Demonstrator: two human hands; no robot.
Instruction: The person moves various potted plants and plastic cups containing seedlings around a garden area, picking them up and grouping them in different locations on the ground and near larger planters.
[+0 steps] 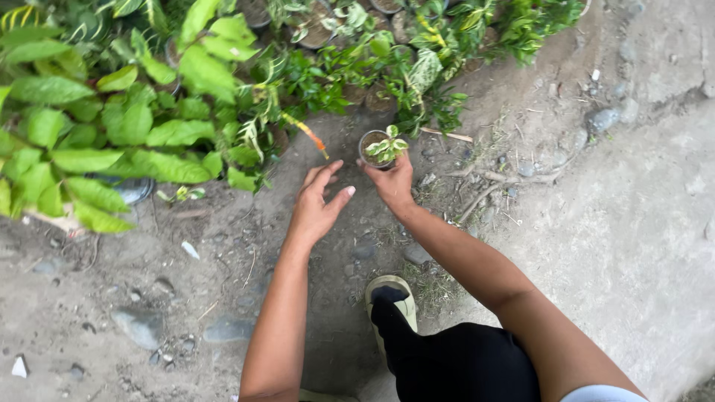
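Bare dirt ground (633, 246) fills most of the view, grey-brown w/ stones (603, 119) scattered far right and flat ones near left. A mass of big-leafed green plants (112, 126) covers the far left, w/ more potted plants (417, 45) in a row along the far edge, centre to right. One thin leaf (307, 134) among them is orange-red, pointing down toward the hands. Dry twigs (484, 186) lie on the dirt just right of the hands.

Person's black-trousered leg (462, 365) comes in from the near edge, foot in a pale sandal (389, 294) planted on the dirt near centre, betw. the two forearms.

Right hand (391, 182) reaches far, approx. centre of view; its grip is closed round the near side of a small pot (370, 149), fingers wrapped at the rim, pot sitting low at ground level in front of the plant row. Pot is dark, round, filled w/ soil, and carries a small seedling (387, 147) w/ a few green-and-pale variegated leaves.

Left hand (316, 201) is just left of the pot, not touching it. Its grip is wide open, fingers spread and thumb out, palm down over the dirt, holding nothing. Hands are close, nearly side by side.
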